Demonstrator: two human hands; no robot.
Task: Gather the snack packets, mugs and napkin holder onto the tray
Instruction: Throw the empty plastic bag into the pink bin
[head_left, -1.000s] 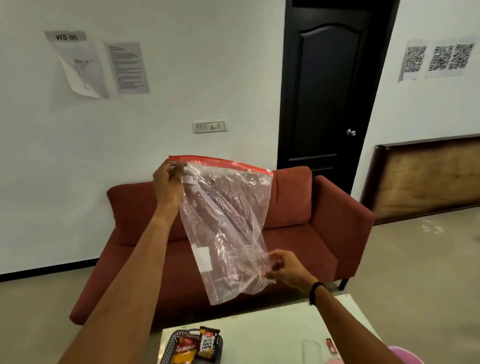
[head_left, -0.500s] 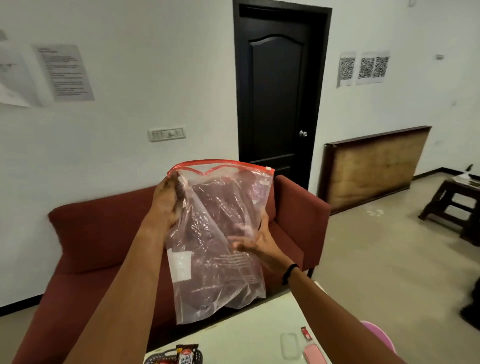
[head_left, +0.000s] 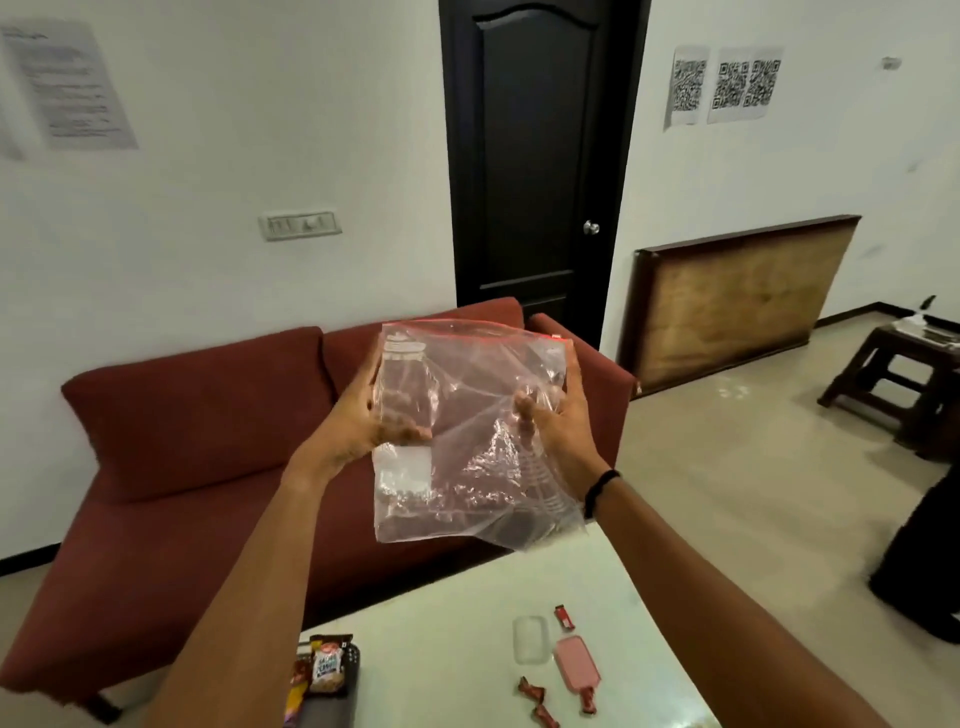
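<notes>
I hold a clear plastic zip bag with a red seal strip up in front of me, above the white table. My left hand grips its left edge, thumb over the front. My right hand grips the right side, fingers curled into the plastic. Snack packets stand in a dark basket-like tray at the table's near left. No mugs or napkin holder show.
A pink flat case, a clear lid and small red wrapped sweets lie on the table's right part. A red sofa stands behind the table. A dark wooden stool is at the far right.
The bag has come down and been gathered between both hands; my left hand dropped from the top corner to the bag's left edge. The view tilted lower toward the table.
</notes>
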